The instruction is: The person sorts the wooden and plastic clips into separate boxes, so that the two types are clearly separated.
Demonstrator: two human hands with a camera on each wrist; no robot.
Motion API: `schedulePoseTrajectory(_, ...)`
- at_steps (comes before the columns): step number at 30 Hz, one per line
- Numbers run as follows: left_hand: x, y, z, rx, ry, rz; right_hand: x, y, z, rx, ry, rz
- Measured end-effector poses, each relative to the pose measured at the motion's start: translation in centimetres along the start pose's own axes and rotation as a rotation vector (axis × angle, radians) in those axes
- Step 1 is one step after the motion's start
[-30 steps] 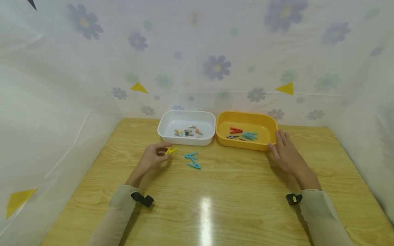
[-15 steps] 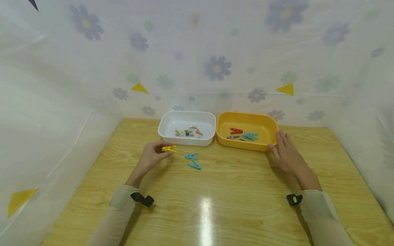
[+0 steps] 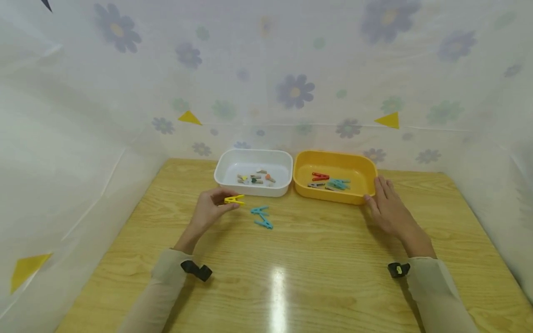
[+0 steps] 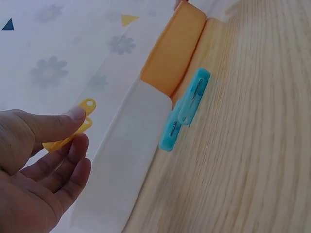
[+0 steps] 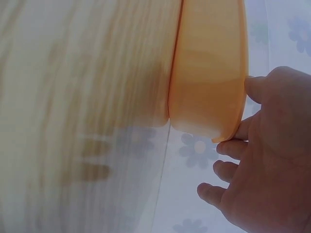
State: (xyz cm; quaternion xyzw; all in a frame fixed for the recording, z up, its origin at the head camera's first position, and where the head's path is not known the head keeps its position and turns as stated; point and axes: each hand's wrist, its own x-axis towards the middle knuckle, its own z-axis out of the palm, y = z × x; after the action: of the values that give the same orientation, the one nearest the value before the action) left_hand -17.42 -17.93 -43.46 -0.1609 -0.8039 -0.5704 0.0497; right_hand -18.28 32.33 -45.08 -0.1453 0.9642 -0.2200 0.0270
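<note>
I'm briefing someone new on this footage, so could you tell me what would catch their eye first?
Two trays at the table's far edge stand out: a white tray on the left and a yellow tray beside it, each holding small pegs. The left hand pinches a yellow peg in front of the white tray, near two blue pegs lying on the wood. The right hand rests against the yellow tray's right end.

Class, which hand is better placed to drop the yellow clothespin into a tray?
Left: the left hand already pinches the yellow clothespin beside the white tray; the right hand rests against the yellow tray.
</note>
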Motion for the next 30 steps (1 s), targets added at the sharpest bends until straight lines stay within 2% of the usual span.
schedulePoseTrajectory(3, 0.0, 0.1, 0.6, 0.019, 0.001, -0.024, 0.0, 0.1, 0.1, -0.003, 0.004, -0.004)
schedulePoseTrajectory(9, 0.1, 0.1, 1.6, 0.05, -0.056, -0.059, 0.4, 0.0, 0.2, -0.02, 0.006, -0.019)
schedulePoseTrajectory(21, 0.6, 0.2, 3.1, 0.022, -0.131, -0.012, 0.0, -0.1, -0.3, -0.061, 0.019, -0.017)
schedulePoseTrajectory(25, 0.8, 0.4, 3.6, 0.03, -0.138, 0.002, 0.1, -0.1, -0.2, -0.097, 0.018, -0.002)
schedulePoseTrajectory(30, 1.2, 0.6, 4.9, -0.004, -0.142, 0.042, 0.1, -0.1, 0.1, -0.116, 0.01, 0.009)
